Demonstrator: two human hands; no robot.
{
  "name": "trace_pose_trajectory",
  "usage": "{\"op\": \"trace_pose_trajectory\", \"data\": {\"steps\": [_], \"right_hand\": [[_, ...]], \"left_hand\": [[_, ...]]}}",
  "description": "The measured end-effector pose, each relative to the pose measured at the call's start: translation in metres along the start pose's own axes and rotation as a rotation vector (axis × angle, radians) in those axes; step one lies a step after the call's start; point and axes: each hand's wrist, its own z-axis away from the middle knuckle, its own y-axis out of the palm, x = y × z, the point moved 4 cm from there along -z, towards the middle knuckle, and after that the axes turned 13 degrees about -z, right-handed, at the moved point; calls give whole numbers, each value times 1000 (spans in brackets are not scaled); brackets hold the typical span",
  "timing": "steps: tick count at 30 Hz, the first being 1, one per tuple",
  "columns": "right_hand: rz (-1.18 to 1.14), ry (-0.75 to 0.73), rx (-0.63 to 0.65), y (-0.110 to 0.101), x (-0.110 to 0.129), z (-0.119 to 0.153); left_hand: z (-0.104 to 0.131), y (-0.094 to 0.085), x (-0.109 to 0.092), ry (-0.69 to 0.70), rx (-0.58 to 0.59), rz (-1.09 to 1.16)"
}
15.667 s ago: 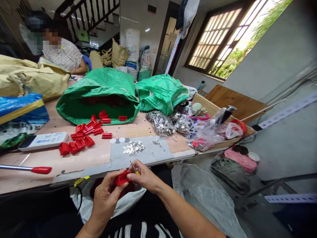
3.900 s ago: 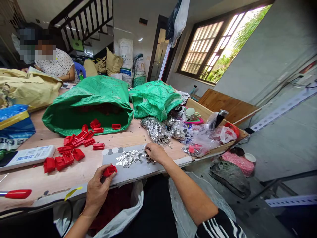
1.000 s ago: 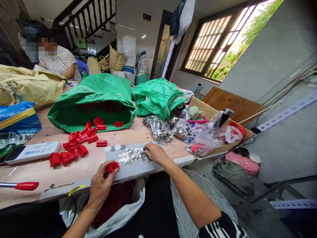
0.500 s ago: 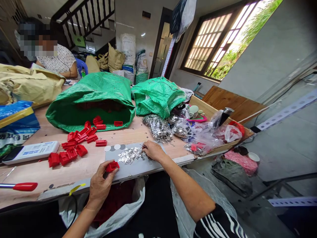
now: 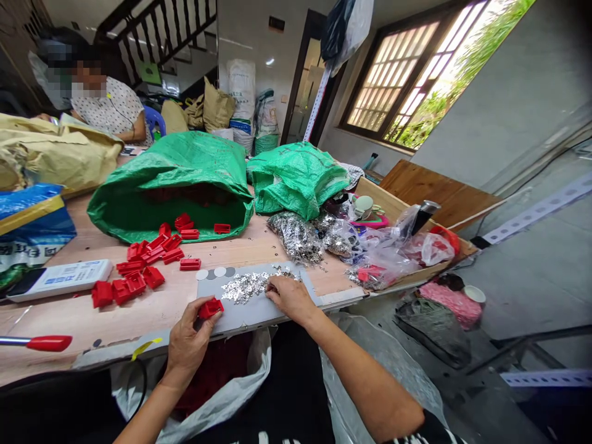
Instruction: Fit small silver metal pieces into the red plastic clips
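My left hand [image 5: 192, 330] is closed around a red plastic block-shaped part [image 5: 211, 308], holding it at the table's front edge with the hollow side partly showing. At the right side of a heap of small shiny metal pieces [image 5: 243, 287], my right hand [image 5: 291, 297] has its fingers curled and pinched together. Whatever is between those fingertips is hidden. The heap lies on a grey sheet [image 5: 268, 313]. Several more red plastic parts [image 5: 148, 251] are scattered to the left, spilling out before an open green woven sack [image 5: 185, 163].
A second green sack [image 5: 296, 176] stands behind bags of metal pieces [image 5: 296, 237]. On the right is a cluttered wooden tray [image 5: 462, 251]. A white box [image 5: 65, 280] and a red-handled tool [image 5: 49, 343] lie left. Another person [image 5: 108, 111] sits at the far left.
My right hand has shifted slightly down and turned at the heap, uncovering metal pieces behind it. My left hand still holds the red part in nearly the same place.
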Motion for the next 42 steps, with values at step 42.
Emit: {"op": "trace_pose_trajectory", "data": {"steps": [42], "right_hand": [[-228,-16,-75,-20,-45,27]], "left_hand": [[0,-1,1,-45,7,-15]]}}
